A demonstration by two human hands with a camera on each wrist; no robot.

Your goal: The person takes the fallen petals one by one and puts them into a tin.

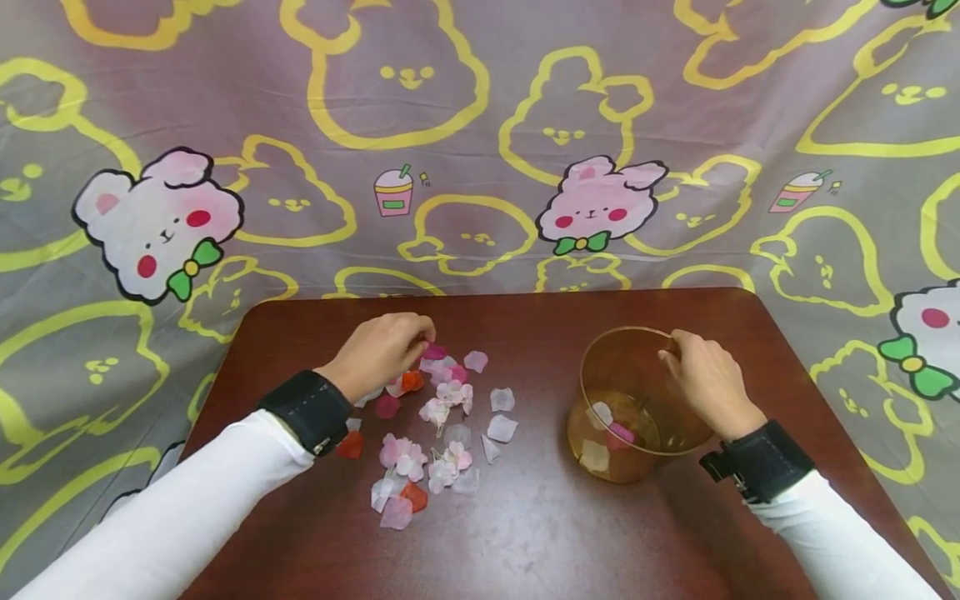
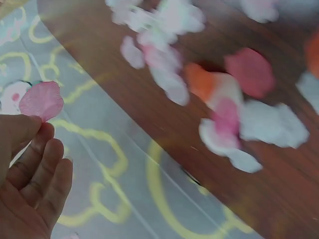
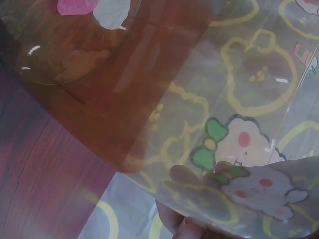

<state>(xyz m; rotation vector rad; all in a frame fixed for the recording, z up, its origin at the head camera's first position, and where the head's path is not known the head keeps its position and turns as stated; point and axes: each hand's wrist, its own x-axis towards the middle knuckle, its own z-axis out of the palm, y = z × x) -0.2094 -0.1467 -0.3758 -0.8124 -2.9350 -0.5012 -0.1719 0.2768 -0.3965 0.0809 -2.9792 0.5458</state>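
Left hand (image 1: 382, 350) pinching pink petal (image 2: 41, 100); right hand (image 1: 705, 379) on amber cup (image 1: 626, 417) rim.

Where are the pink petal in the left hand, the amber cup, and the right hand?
pink petal (image 2: 41, 100), left wrist view, middle of the petal.
amber cup (image 1: 611, 354), head view, far inner wall.
right hand (image 1: 708, 383), head view, back of hand.

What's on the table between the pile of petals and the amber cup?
Only bare brown table separates the petals from the cup, as the head view shows.
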